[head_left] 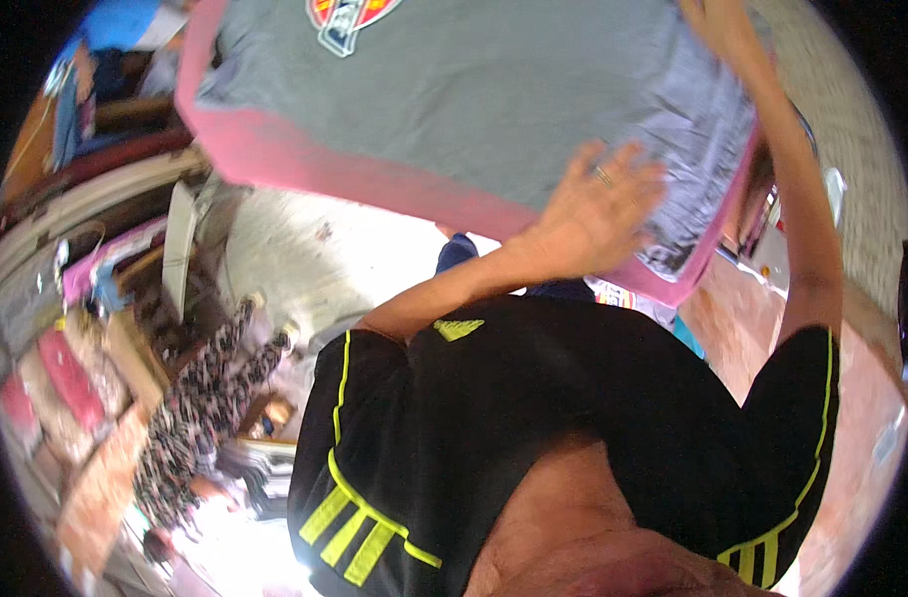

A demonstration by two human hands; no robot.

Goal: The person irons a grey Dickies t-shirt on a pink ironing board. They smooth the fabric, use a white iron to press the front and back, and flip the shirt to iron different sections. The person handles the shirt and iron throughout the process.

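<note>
The grey cloth [474, 109] bears an emblem [347, 14], lettering unreadable

Cloth [454, 109] on tbl [324, 177] up front, 2nd pers. [190, 428] to L.

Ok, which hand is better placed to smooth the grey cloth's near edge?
Probably your left hand: it's spread closer to that edge of the grey cloth; your right hand is farther out.

Garment [424, 114] of matt, lightly wrinkled cloth
</note>
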